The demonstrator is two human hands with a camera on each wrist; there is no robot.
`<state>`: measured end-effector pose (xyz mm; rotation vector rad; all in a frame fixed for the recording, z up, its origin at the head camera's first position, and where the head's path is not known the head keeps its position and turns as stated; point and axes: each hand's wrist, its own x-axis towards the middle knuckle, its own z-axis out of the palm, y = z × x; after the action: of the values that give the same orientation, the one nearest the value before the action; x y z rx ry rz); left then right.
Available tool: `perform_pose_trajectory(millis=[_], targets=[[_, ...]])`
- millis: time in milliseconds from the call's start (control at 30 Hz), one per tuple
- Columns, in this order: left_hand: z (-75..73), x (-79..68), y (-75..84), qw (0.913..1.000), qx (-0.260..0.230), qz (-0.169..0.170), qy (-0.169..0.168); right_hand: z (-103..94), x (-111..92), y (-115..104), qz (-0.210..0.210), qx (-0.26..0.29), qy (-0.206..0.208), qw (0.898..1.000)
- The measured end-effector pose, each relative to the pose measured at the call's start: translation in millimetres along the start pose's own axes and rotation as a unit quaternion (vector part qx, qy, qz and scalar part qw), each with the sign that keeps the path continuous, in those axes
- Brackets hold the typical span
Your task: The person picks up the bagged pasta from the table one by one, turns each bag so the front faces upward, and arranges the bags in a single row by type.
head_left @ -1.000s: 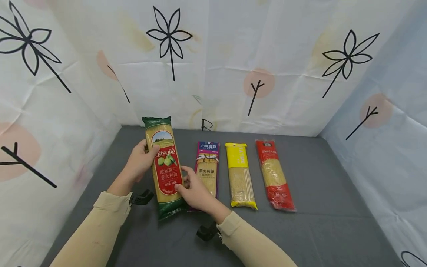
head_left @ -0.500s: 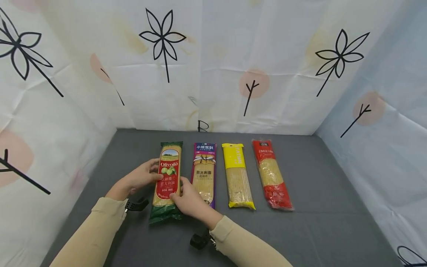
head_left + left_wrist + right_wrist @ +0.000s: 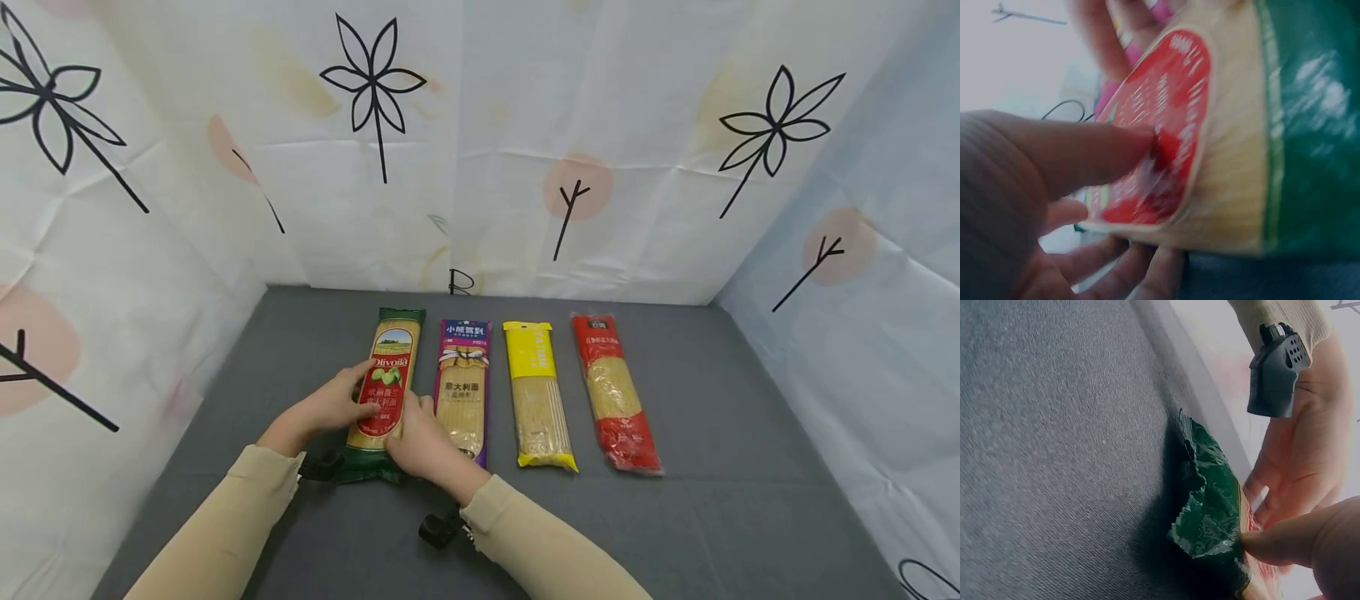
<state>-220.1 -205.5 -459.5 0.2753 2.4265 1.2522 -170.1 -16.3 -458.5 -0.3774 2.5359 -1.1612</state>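
A spaghetti pack [image 3: 388,392] with green ends and a red oval label lies at the left of a row of pasta packs. My left hand [image 3: 327,407] holds its left side, the thumb across the label [image 3: 1147,156] and the other fingers around the far edge in the left wrist view. From the lower right my right hand [image 3: 426,437] grips the same pack, its thumb near the green end [image 3: 1213,506] in the right wrist view. That end stands slightly off the cloth there. Just right of it lies a purple pasta pack [image 3: 462,392], partly behind my right hand.
Farther right on the grey tabletop [image 3: 720,500] lie a yellow noodle pack [image 3: 538,396] and a red noodle pack [image 3: 617,392], the red one slanted. Patterned white cloth [image 3: 495,108] walls the back and both sides. Black cameras [image 3: 441,529] sit at my wrists.
Both hands have brought the green-ended spaghetti pack down and to the right, from a raised position into line beside the purple pack. The other packs stay in place.
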Motion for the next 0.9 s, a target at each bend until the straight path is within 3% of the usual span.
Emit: perform_pose_trajectory(millis=[133,700,800,900], targets=[[4.7,-0.1,-2.8,0.9988,0.049,-0.001,0.008,-0.9,4,-1,0.012,-0.025,-0.011,1.0],[10.4,-0.9,1.8,0.9981,0.046,-0.034,0.022,-4.2,9,2,0.021,-0.044,-0.031,0.998],[12.8,-1.7,0.7,0.9969,0.061,-0.039,0.031,-5.2,5,2,0.015,-0.054,-0.039,0.998],[16.9,-2.6,-1.5,0.9948,0.081,-0.044,0.044,-12.7,-7,4,-0.017,-0.065,-0.045,0.997]])
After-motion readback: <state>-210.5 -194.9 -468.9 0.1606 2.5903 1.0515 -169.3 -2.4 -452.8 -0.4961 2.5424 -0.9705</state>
